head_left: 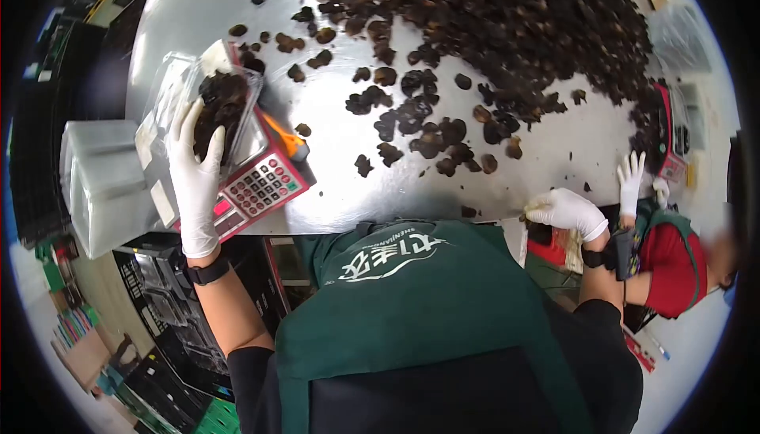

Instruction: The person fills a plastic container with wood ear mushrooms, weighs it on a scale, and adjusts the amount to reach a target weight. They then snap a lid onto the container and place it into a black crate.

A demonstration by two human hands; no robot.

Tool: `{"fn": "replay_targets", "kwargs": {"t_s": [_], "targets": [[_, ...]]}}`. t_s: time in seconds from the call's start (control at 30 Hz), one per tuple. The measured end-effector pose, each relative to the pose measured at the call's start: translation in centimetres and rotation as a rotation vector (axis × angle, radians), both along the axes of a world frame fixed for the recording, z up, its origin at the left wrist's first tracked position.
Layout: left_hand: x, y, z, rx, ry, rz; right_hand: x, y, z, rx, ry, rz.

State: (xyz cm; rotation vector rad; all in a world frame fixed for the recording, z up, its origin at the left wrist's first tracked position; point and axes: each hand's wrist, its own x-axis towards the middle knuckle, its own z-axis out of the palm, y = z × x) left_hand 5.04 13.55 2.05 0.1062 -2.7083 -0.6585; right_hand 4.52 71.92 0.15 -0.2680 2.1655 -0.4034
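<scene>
My left hand (195, 177), in a white glove, lies over a clear plastic box (252, 89) with its thumb and fingers apart. Dark, ruffled wood ear mushrooms (222, 97) fill the box, and my fingers touch them. Under the box is a red scale (261, 184) with a keypad. My right hand (568, 211), also gloved, is at the table's front edge with its fingers curled together. Whether something small is between those fingertips I cannot make out. Several loose wood ears (443, 137) lie on the metal table (332, 188).
A large heap of wood ears (507, 22) covers the table's far side. Stacked clear boxes (107, 188) stand at the left. An orange-handled tool (286, 139) lies beside the scale. At the right, a co-worker's gloved hand (630, 180) is near a second red scale (671, 137).
</scene>
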Motion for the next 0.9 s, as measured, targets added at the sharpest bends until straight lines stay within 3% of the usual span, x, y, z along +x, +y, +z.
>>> {"fn": "replay_targets", "kwargs": {"t_s": [0.03,0.13,0.23,0.27,0.4,0.5,0.53,0.6,0.73,0.8,0.87,0.9], "targets": [[-0.1,0.3,-0.2,-0.034,-0.019,-0.016,0.9,0.8,0.1,0.129,0.04,0.126],[0.0,-0.8,-0.8,-0.002,-0.055,-0.022,0.8,-1.0,-0.8,0.359,0.354,0.092],[0.0,-0.9,-1.0,0.049,-0.064,0.024,-1.7,-7.2,-2.6,-0.219,0.711,-0.114],[0.0,-1.2,-1.0,0.056,-0.068,0.026,-3.0,-9.7,-3.0,-0.211,0.668,-0.083],[0.0,0.4,-0.1,-0.01,0.009,0.096,-8.1,-18.1,-5.2,-0.497,0.908,0.077],[1.0,3.5,1.5,-0.266,0.252,0.15,-9.9,-21.0,-7.4,-0.446,0.928,0.126],[1.5,4.5,1.5,-0.236,0.31,0.092,-10.4,-21.0,-8.4,-0.441,0.931,0.155],[2.0,8.1,1.3,-0.118,0.25,-0.135,-10.8,-20.7,-10.1,-0.486,0.898,0.142],[-0.5,14.8,-4.0,0.117,-0.107,-0.296,-10.8,-19.6,-11.2,-0.662,0.858,-0.045],[-3.4,16.3,-7.6,0.102,-0.124,-0.367,-11.9,-18.6,-10.9,-0.722,0.839,-0.138],[-5.1,17.9,-8.2,-0.215,-0.095,-0.415,-12.7,-17.3,-10.5,-0.824,0.898,-0.257],[-5.3,18.2,-8.3,-0.194,-0.224,-0.442,-12.6,-16.5,-9.4,-0.891,0.602,-0.49]]}}
